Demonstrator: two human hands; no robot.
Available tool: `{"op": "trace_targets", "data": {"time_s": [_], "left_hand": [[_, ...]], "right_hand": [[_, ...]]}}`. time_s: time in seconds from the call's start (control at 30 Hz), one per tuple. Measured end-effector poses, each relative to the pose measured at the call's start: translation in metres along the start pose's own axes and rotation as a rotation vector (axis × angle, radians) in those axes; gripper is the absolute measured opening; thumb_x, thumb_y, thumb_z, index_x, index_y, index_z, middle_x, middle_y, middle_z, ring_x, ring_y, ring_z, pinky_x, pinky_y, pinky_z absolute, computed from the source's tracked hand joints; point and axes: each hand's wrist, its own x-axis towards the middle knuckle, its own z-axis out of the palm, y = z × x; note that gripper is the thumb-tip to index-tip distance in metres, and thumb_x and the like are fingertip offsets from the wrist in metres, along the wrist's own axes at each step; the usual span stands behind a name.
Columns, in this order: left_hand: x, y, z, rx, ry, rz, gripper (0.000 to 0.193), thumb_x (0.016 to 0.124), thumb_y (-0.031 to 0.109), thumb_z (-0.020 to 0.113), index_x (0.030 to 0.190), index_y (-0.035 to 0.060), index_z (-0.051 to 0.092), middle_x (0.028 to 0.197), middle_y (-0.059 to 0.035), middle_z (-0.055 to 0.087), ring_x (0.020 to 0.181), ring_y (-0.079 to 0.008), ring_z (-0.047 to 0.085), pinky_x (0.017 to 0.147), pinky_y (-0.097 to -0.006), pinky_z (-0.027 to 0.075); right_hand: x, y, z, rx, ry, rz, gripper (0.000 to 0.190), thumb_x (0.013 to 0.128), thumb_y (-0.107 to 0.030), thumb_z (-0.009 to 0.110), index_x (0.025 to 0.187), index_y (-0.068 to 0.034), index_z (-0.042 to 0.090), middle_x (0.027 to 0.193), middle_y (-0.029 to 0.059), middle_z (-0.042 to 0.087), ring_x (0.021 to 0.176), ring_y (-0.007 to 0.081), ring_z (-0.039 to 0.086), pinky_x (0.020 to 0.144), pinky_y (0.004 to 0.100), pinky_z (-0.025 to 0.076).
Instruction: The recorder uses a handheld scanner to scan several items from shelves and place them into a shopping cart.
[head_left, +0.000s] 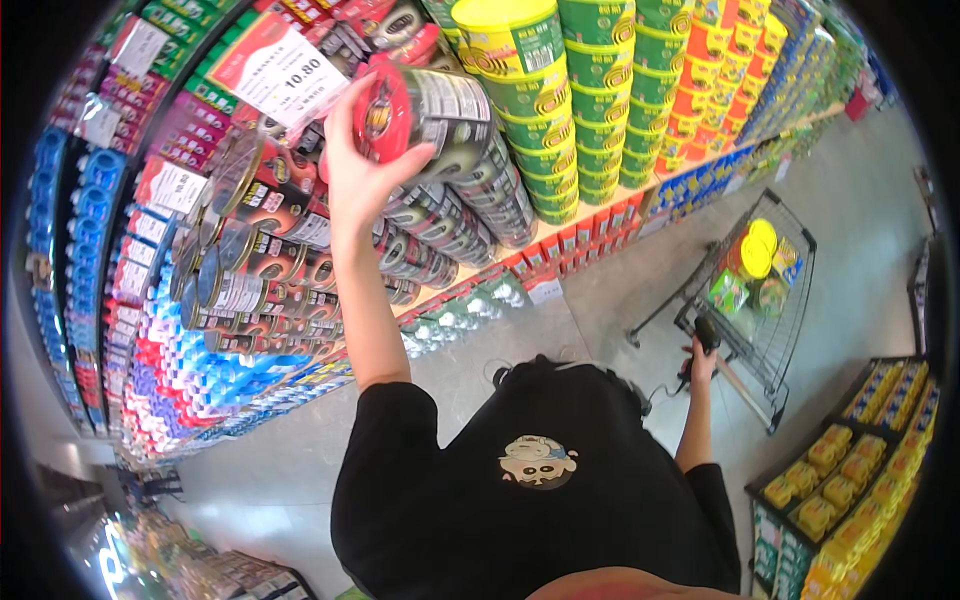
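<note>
My left hand (352, 161) holds a black cylindrical canister (457, 116) by its red-topped end, fingers and thumb spread around it. The canister is tilted, above stacks of similar black canisters (442, 217). Just left of it is a price card (281, 71); stacked green tubs with yellow lids (525, 97) and a spiral picture stand to its right. Low at the right, my right hand (702, 364) is closed around a black object (706, 335) at the handle of a wire shopping cart (801, 300); a thin cable runs near it. The object's exact kind is unclear.
Packed shelves run along the left and top, with red-and-black tins (277, 255) and orange tubs (679, 112). Yellow-lidded tubs (756, 251) and packets lie in the cart. A display of yellow packs (840, 480) stands at the lower right. Grey floor (600, 300) shows between.
</note>
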Motion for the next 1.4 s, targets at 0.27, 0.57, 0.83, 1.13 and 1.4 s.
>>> {"op": "trace_targets", "data": {"time_s": [0.27,0.57,0.83,1.13,1.4], "left_hand": [[-0.131,-0.025,0.064,-1.035,-0.203,-0.757,0.081,0.061,0.012,0.070,0.133,0.0039,0.035,0.121,-0.0103,0.048,0.110,-0.0188,0.048,0.092,-0.0286,0.038],[-0.247,-0.070,0.145,-1.238,-0.217,-1.331,0.073,0.072,0.012,0.064,0.135,0.0021,0.028,0.116,-0.0132,0.052,0.104,-0.0222,0.054,0.090,-0.0359,0.044],[-0.246,-0.073,0.164,-1.247,-0.201,-1.313,0.070,0.077,0.009,0.061,0.136,0.0030,0.024,0.108,-0.0161,0.055,0.096,-0.0225,0.058,0.082,-0.0343,0.048],[-0.243,-0.081,0.167,-0.922,-0.399,-1.069,0.085,0.064,0.005,0.073,0.136,0.0041,0.029,0.115,-0.0110,0.049,0.108,-0.0221,0.049,0.093,-0.0329,0.039],[-0.242,-0.066,0.179,-0.899,-0.545,-1.088,0.087,0.062,0.006,0.076,0.135,0.0013,0.029,0.130,-0.0143,0.041,0.120,-0.0227,0.042,0.100,-0.0340,0.034]], "right_hand": [[-0.018,-0.023,0.018,-0.442,0.043,-0.291,0.030,0.081,-0.030,0.064,0.090,-0.002,0.057,0.061,0.0050,0.058,0.040,0.0091,0.044,0.038,0.0260,0.035],[-0.122,-0.149,0.082,-0.860,-0.465,-0.242,0.029,0.073,-0.018,0.066,0.093,0.001,0.059,0.066,0.0139,0.060,0.062,0.0222,0.060,0.062,0.0353,0.046],[-0.157,-0.192,0.106,-0.887,-0.717,-0.336,0.034,0.065,-0.010,0.066,0.095,0.003,0.056,0.081,0.0205,0.060,0.077,0.0382,0.057,0.070,0.0383,0.046],[-0.174,-0.201,0.112,-0.823,-0.643,-0.393,0.035,0.065,-0.011,0.066,0.096,0.000,0.056,0.083,0.0191,0.060,0.079,0.0400,0.056,0.069,0.0425,0.046],[-0.173,-0.192,0.088,-0.789,-0.536,-0.314,0.029,0.065,-0.013,0.066,0.090,-0.001,0.058,0.079,0.0200,0.060,0.076,0.0395,0.056,0.068,0.0394,0.046]]}}
